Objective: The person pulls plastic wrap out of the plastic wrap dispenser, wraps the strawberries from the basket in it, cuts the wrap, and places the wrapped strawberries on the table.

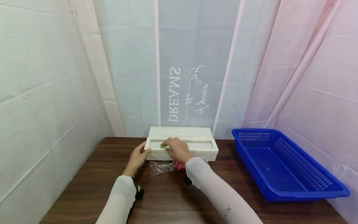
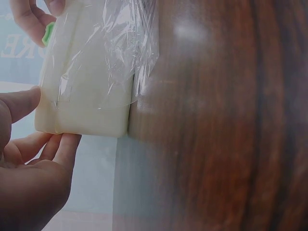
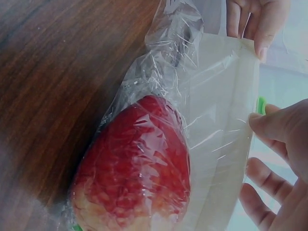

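Note:
A long white cling film dispenser [image 1: 213,153] stands on the table with its lid [image 1: 180,132] raised at the back. My left hand [image 1: 137,158] grips its left end, thumb on the front edge and fingers around the end. With thumb and fingertips, my right hand [image 1: 177,150] pinches a small green slide cutter [image 3: 261,105] on the top edge, left of the middle. Clear film [image 1: 160,168] hangs over the front of the box. Under the film lies a red fruit [image 3: 139,159], yellowish at one end; its exact kind is unclear. In the head view my right wrist partly hides it.
To the right stands a blue plastic basket [image 1: 250,165] with perforated sides. The dark wooden table [image 1: 165,199] extends in front of the box. A printed curtain [image 1: 134,77] hangs right behind the dispenser, with pale cloth at both sides.

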Motion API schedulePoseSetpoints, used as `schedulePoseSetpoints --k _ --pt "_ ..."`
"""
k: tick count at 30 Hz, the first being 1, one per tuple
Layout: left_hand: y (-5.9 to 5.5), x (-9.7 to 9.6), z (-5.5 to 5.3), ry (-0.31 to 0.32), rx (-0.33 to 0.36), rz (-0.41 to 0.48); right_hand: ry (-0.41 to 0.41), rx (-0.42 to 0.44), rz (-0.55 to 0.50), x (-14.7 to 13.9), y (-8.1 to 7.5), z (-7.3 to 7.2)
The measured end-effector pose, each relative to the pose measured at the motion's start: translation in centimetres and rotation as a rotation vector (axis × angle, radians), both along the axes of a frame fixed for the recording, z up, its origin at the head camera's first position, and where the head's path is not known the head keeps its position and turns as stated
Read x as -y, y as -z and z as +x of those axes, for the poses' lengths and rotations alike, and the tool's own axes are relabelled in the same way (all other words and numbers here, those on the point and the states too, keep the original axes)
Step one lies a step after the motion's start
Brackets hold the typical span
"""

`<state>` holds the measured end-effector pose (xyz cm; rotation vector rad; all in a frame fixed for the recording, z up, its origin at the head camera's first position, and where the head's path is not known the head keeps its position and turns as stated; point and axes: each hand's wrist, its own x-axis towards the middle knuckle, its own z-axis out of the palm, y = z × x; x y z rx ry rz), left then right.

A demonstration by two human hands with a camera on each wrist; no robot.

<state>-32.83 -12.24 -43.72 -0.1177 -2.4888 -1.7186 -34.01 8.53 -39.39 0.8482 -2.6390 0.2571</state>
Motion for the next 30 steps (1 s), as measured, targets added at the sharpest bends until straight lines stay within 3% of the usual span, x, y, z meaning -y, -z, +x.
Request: schedulePoseSetpoints --k 18,30 --pt "0.12 0.05 -0.22 0.004 0.009 0.005 -0.027 0.010 0.092 -0.11 -0.19 -0.26" --pt "0.05 0.02 -0.12 0.007 0.005 -0.001 -0.031 0.042 0.002 0.11 -0.45 -0.48"
